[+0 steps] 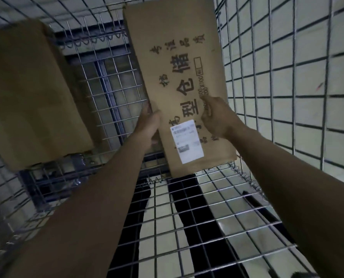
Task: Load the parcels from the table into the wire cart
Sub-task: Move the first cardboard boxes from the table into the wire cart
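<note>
Both hands, left [148, 125] and right [217, 117], gripping a printed cardboard parcel [177, 57] inside the wire cart [277, 77], beside another box [30, 93].

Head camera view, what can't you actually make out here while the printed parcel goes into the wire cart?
- White label on the printed parcel: text blurred, too small.
- Second parcel: cut off by the left edge, motion-blurred.
- Left hand: fingertips hidden behind the printed parcel.
- Wire cart: its top lies beyond the frame.
</note>
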